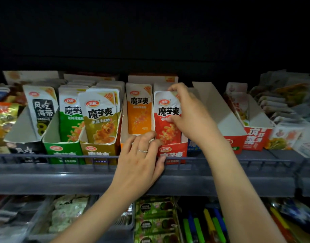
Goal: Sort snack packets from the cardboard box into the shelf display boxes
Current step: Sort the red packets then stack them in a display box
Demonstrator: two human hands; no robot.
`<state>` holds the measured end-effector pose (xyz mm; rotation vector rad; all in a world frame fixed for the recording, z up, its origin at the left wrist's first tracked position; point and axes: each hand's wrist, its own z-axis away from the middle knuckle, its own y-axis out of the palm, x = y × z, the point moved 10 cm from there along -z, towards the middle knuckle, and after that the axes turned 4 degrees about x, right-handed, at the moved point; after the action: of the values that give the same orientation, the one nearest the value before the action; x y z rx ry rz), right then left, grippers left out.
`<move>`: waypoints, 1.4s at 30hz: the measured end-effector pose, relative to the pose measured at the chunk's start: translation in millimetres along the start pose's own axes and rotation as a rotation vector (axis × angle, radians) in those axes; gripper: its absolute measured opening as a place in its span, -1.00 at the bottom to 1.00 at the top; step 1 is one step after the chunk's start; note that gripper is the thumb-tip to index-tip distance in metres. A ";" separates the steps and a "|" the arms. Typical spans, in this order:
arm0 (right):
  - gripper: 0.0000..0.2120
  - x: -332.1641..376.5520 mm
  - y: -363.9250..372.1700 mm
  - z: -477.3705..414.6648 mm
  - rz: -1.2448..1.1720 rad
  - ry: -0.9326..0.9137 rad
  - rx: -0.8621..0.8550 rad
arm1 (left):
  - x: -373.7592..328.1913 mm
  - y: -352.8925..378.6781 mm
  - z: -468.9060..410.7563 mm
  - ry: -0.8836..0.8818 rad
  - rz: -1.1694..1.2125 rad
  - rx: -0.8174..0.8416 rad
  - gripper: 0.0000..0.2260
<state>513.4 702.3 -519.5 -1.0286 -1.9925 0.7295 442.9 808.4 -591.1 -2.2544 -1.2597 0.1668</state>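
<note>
At frame centre the red snack packet (166, 118) stands upright, long axis vertical, in the red display box (175, 151), pinched by the nearer right hand (189, 116), while the left hand (142, 158), fingers curled, steadies the box's front.

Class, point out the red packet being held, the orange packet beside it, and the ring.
red packet (165, 112), head view, on its printed front
orange packet (139, 109), head view, mid front
ring (142, 151), head view, on the band

- Two hands were in view: left hand (141, 158), right hand (189, 113).
- One ring (142, 151) showed.
- Five front-facing snack packets stood upright: black (42, 109), green (71, 120), gold (101, 118), orange (139, 111), red (167, 120).
</note>
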 end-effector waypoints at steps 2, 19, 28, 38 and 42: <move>-0.39 2.0 -0.8 0.3 0.051 0.005 -0.029 | 0.3 0.2 -0.1 0.000 0.001 0.008 -0.76; -0.29 17.5 0.5 1.1 0.296 -0.044 -0.082 | 3.3 3.0 -0.4 -0.035 -0.015 0.066 -0.70; -0.28 17.3 -14.1 15.2 0.336 -0.170 -0.225 | 2.7 4.5 -1.5 -0.034 -0.032 0.085 -0.70; -0.67 -39.5 -32.8 20.8 0.243 0.196 0.178 | 1.0 3.3 -1.7 -0.006 -0.011 0.082 -0.68; -0.43 -44.5 2.5 42.0 0.221 0.304 0.551 | 1.6 5.3 -1.7 -0.016 -0.002 0.115 -0.68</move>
<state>496.8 660.1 -560.5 -0.9565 -1.3218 1.0925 448.4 806.9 -592.2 -2.1578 -1.2293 0.2508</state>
